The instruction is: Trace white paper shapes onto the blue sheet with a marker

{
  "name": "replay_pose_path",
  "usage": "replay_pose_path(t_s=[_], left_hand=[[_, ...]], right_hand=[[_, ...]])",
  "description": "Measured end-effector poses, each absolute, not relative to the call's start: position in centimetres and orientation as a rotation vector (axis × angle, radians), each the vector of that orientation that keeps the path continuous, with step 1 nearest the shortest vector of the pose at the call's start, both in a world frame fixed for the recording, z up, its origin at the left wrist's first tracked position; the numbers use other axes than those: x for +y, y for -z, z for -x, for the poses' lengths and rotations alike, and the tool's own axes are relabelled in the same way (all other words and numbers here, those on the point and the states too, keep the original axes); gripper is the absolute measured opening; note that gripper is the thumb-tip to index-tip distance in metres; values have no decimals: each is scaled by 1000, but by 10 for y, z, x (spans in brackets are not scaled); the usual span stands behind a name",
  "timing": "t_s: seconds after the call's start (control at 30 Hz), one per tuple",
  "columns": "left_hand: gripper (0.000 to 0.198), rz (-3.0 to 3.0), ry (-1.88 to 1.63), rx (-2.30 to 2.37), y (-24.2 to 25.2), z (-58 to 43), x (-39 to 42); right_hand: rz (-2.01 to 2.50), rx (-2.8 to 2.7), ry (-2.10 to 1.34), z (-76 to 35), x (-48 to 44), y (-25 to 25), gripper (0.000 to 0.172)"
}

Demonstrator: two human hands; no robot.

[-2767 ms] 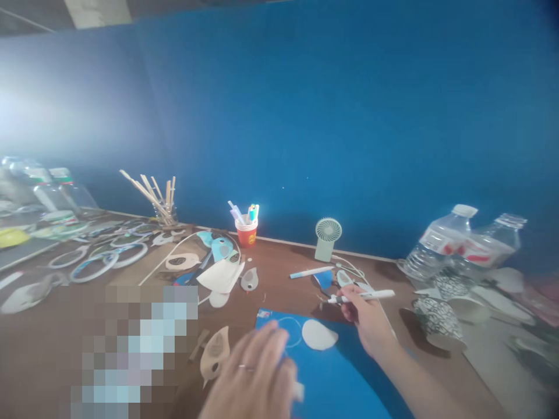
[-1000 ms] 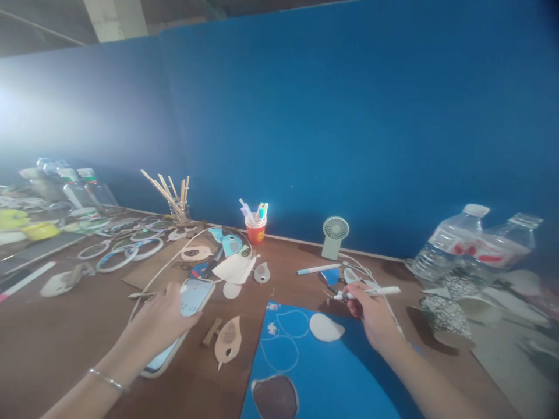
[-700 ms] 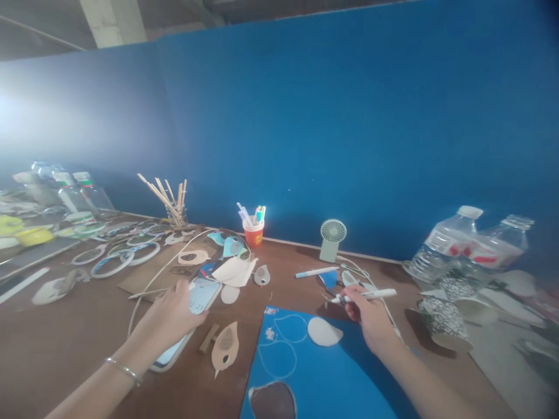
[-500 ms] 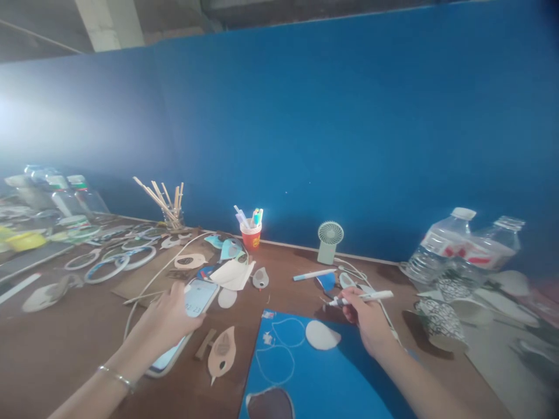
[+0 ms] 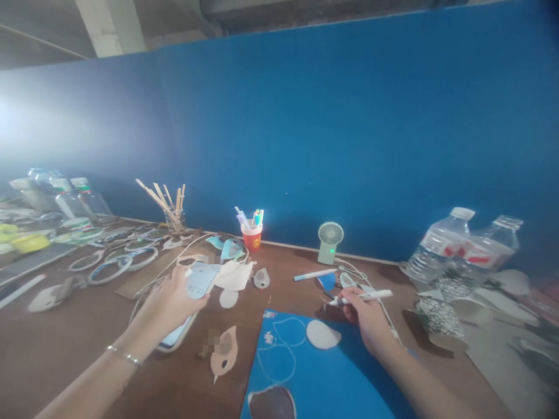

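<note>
My left hand (image 5: 168,305) is closed around a smartphone (image 5: 188,304) with a lit screen, holding it tilted just above the brown table (image 5: 65,343). My right hand (image 5: 364,317) grips a white marker pen (image 5: 360,297) that lies level, tip pointing left. It hovers at the far right edge of a blue paper sheet (image 5: 323,378). On that sheet lie a white oval cutout (image 5: 322,335), two drawn white outlines (image 5: 279,348) and a dark cut-out hole (image 5: 271,402). A tan leaf-shaped cutout (image 5: 225,353) lies between my hands.
A red cup of pens (image 5: 252,233), a small green fan (image 5: 329,241), a jar of wooden sticks (image 5: 168,206), rings (image 5: 109,269) and paper shapes crowd the back left. Two plastic bottles (image 5: 441,244) and patterned paper cups (image 5: 439,326) stand on the right. A blue wall closes the far edge.
My left hand left the blue sheet, went left and took hold of the smartphone, which now is raised and tilted. My right hand with the marker stayed almost in place.
</note>
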State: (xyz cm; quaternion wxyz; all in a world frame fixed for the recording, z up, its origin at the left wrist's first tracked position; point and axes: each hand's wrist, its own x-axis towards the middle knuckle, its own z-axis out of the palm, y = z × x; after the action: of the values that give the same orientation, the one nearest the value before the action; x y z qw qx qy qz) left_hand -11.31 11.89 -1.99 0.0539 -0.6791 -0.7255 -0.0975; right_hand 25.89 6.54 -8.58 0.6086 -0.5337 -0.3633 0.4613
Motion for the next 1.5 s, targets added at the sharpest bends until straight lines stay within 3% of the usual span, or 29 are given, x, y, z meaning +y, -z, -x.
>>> replay_pose_path(t_s=[0.37,0.83,1.17,1.3,1.4,1.5], left_hand=[[47,2179,392,-2163,39,63,177],[49,2086,463,-2222,45,54,179],[59,2239,258,-2315,10,87,162],[50,2196,189,-2297,-11,90,134],[33,2446,234,-1986,-12,55,92],[24,2803,411,-1236,13,1,47]], right_hand=[[1212,-857,-1062,-260,69,87,18],[1228,-857,-1057,-258,67,83,20],[1214,-862,-1059,-257,66,83,20],[1219,-886,-1075,-256,63,79,19],[1237,-907,-1078,-255,61,76,18],[1262,-923,-1057,-253,60,75,19]])
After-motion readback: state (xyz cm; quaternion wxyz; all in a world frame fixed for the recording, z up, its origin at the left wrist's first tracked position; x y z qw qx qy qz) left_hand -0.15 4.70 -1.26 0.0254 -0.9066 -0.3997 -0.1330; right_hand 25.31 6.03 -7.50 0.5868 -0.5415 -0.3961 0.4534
